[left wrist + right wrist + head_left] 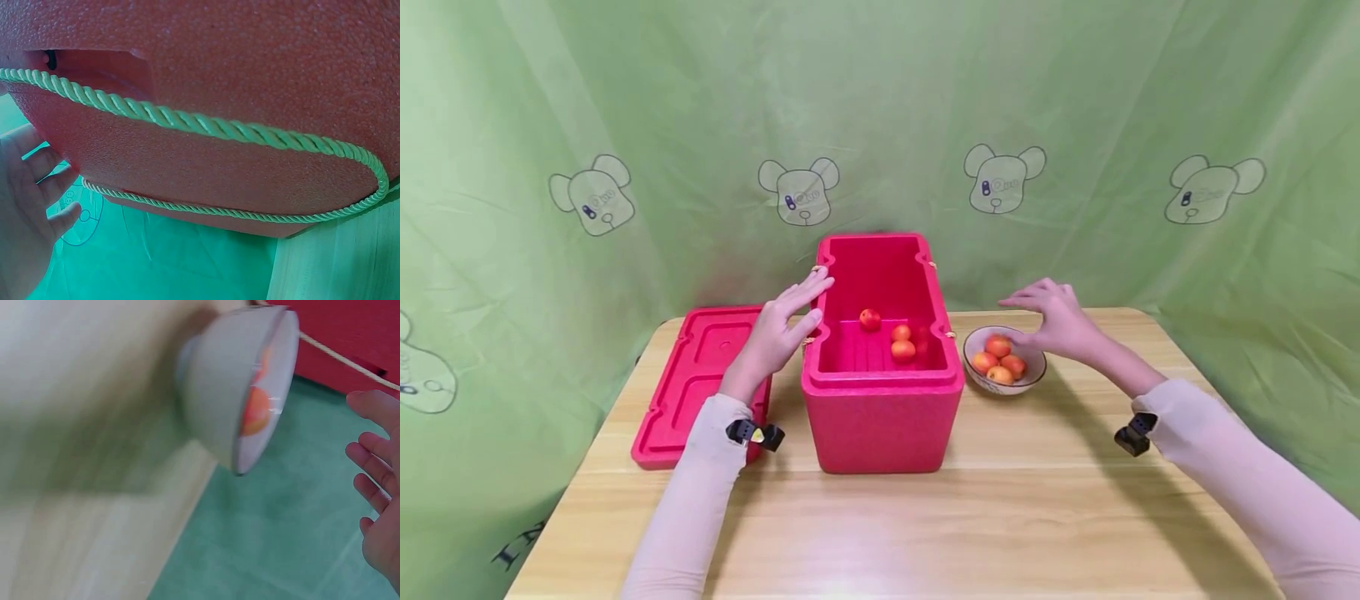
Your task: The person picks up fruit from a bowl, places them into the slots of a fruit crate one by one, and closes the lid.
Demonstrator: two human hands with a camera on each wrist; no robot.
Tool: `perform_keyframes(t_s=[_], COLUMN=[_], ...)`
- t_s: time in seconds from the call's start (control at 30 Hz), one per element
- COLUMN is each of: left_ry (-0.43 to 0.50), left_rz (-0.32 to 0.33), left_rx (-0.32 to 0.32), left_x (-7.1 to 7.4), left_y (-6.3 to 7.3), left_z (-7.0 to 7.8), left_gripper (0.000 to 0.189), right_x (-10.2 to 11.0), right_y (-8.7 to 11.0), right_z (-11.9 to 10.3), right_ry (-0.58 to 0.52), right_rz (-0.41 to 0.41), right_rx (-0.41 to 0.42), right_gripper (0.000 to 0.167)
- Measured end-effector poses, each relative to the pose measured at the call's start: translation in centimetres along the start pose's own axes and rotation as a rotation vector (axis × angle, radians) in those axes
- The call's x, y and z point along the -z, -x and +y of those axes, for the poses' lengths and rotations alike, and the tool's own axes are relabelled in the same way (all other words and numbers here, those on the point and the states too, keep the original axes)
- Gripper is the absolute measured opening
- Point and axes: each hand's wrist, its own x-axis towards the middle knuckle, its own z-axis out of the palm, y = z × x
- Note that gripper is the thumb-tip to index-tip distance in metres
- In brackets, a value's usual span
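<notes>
A tall red foam box [883, 429] stands open at the table's middle, with small orange-red fruits [903, 350] on its floor. My left hand [775, 333] is at the box's left rim, its fingers extended along the edge. In the left wrist view, that hand [28, 206] shows beside the box wall and its twisted rope [212, 125]. To the right of the box sits a white bowl [1036, 360] holding several similar fruits [997, 346]. Over the bowl's far right side hovers my right hand [1060, 325], fingers loosely bent, with no fruit visible in it.
The red lid [670, 417] lies flat on the wooden table [1037, 517], left of the box and partly behind my left arm. A green curtain [880, 92] with printed bear heads hangs close behind the table and along both sides.
</notes>
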Motion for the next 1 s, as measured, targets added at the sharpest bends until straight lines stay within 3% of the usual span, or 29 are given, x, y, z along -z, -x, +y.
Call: perform_keyframes(t_s=[0.3, 0.53, 1.0], left_ry=[0.01, 0.004, 0.003], left_rz=[0.007, 0.015, 0.005], left_rx=[0.0, -0.016, -0.01], left_x=[0.0, -0.1, -0.1], left_y=[0.0, -0.1, -0.2], left_z=[-0.1, -0.1, -0.1], left_gripper=[0.057, 0.056, 0.055], right_x=[-2.6, -3.7, -5.2], right_y=[1.1, 1.2, 0.6], right_z=[1.5, 2.0, 2.3], right_ry=[0.089, 0.142, 0.216], right_rz=[-0.072, -0.16, -0.157], right_rx=[0.045, 0.03, 0.068], right_gripper=[0.043, 0.046, 0.038])
